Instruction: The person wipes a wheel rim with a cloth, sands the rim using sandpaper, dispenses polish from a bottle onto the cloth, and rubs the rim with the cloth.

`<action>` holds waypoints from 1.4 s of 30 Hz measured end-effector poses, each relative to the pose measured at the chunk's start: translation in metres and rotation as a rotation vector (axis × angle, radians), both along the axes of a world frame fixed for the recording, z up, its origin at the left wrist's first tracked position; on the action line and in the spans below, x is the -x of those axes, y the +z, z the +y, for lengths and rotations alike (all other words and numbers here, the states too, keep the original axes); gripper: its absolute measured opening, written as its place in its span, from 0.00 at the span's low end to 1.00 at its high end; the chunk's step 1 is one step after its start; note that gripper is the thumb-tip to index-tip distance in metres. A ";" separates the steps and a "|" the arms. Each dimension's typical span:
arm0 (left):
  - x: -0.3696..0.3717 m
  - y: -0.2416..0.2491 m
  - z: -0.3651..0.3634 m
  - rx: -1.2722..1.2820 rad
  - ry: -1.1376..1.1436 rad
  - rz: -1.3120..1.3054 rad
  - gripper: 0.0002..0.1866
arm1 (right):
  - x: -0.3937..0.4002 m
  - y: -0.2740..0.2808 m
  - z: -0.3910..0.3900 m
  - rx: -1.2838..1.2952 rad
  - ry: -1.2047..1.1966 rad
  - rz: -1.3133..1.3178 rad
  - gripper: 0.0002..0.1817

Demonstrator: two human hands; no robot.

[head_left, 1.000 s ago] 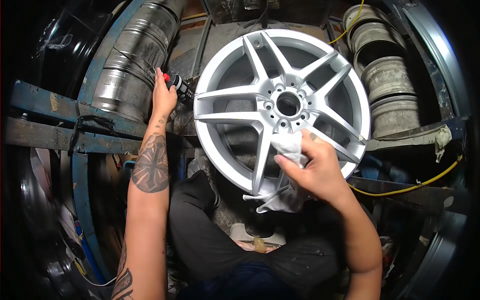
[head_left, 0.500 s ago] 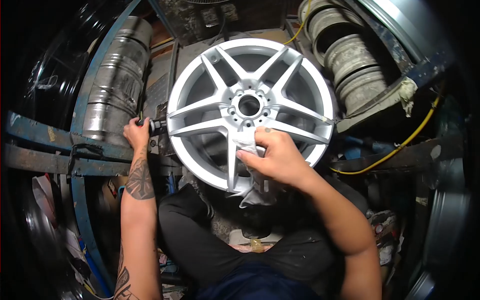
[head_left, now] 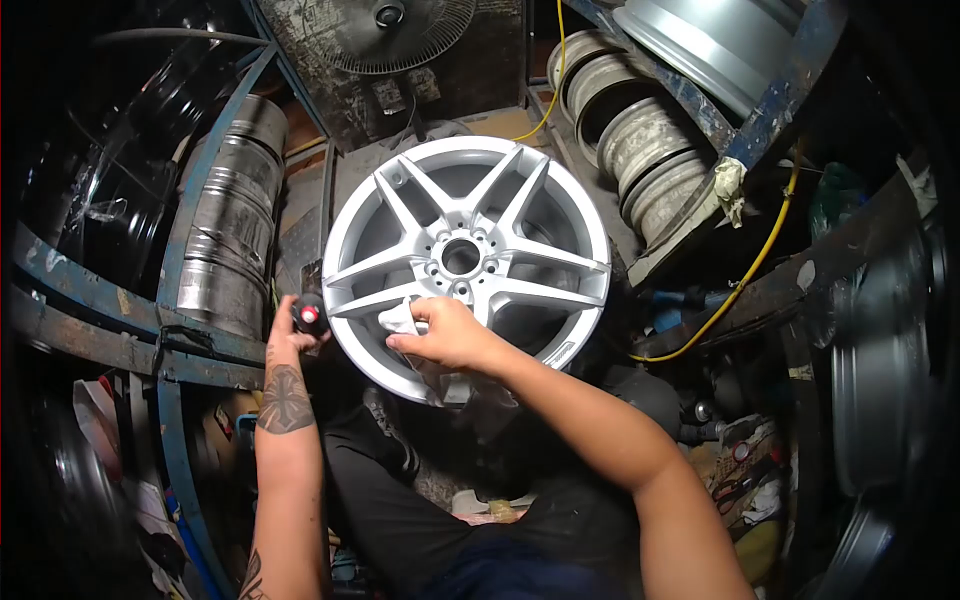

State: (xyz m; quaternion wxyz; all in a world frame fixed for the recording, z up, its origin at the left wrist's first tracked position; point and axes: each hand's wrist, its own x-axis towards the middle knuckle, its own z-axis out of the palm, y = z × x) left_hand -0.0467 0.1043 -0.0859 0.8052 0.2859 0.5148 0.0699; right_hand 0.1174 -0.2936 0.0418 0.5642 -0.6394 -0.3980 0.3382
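Note:
A silver alloy wheel rim point(head_left: 515, 243) with paired spokes lies face up before me. My right hand point(head_left: 452, 335) is over its lower spokes, closed on a white cloth point(head_left: 398, 319). Part of the cloth hangs down past the lower rim, blurred. At the wheel's left edge, my left hand point(head_left: 287, 328) has its fingers wrapped round a dark round object point(head_left: 311, 318) with a red-and-white spot on its end. Blur keeps me from telling its exact kind.
A dusty fan point(head_left: 389, 15) stands behind the wheel. Stacked metal rims point(head_left: 228, 225) lie on the left, with dirty rims point(head_left: 640, 135) on the right. Blue metal frames point(head_left: 172, 262) flank the space. A yellow hose point(head_left: 760, 265) curves down the right side.
The view has shifted, bringing the fan more into sight. My right hand has moved left across the lower spokes with the cloth. The left hand's dark object has turned its red-and-white end toward me.

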 end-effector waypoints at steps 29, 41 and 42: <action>-0.024 0.210 -0.197 -0.288 0.064 -1.052 0.48 | 0.054 0.027 0.022 -0.253 0.069 -0.053 0.19; -0.036 0.189 -0.181 -0.193 0.009 -1.105 0.47 | 0.068 0.045 0.004 -0.047 0.009 0.427 0.22; -0.037 0.192 -0.182 -0.270 0.002 -1.100 0.49 | 0.066 0.043 0.004 -0.032 -0.005 0.463 0.22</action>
